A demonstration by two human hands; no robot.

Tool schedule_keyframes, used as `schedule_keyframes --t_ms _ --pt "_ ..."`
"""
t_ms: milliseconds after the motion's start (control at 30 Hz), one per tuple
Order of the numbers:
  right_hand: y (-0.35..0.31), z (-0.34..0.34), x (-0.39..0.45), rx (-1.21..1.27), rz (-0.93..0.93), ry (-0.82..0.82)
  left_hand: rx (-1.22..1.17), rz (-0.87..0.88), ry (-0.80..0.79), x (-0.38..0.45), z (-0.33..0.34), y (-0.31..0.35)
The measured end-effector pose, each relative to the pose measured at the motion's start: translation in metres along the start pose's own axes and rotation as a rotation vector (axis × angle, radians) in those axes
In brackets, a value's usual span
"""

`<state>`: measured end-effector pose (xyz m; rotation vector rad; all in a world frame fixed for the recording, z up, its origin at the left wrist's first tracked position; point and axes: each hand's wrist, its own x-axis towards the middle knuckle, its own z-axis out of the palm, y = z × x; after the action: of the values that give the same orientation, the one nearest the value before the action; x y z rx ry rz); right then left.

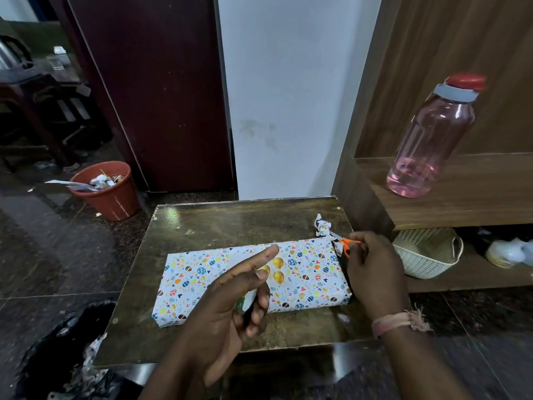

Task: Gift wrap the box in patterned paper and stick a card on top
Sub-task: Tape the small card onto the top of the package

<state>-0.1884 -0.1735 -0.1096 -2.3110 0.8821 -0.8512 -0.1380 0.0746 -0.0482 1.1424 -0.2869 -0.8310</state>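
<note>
An orange waste bin [105,190] stands on the floor left of the worktop [207,226]. The box [311,272], wrapped in egg-patterned paper, lies flat mid-worktop. Above it the left hand [227,310] curls round a small white object, forefinger extended. At the box's right end, the right hand [375,269] holds orange scissors [347,245]. A pink bottle [429,140] stands on the shelf.

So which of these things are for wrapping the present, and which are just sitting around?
For the wrapping:
- wrapped box on the table
- orange scissors, held in the right hand
- small item gripped in the left hand; cannot tell what it is
- crumpled paper scrap

Just lying about:
- pink bottle
- white basket
- red bin
</note>
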Motion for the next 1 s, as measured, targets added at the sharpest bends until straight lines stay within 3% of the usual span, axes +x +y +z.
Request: schedule_keyframes --t_ms 233,667,800,1000 --pt "0.010 0.012 0.002 -0.230 0.004 -0.077 0.024 -0.024 -0.013 0.000 -0.003 0.000" --pt "0.001 -0.011 0.009 -0.236 0.270 -0.100 -0.009 -0.029 -0.036 0.000 -0.011 0.003" --pt "-0.015 -0.027 0.014 -0.009 0.185 -0.111 -0.024 -0.018 -0.058 0.001 -0.013 0.003" --pt "-0.070 -0.041 -0.001 0.633 0.354 -0.587 -0.090 -0.007 -0.048 0.003 -0.016 0.004"
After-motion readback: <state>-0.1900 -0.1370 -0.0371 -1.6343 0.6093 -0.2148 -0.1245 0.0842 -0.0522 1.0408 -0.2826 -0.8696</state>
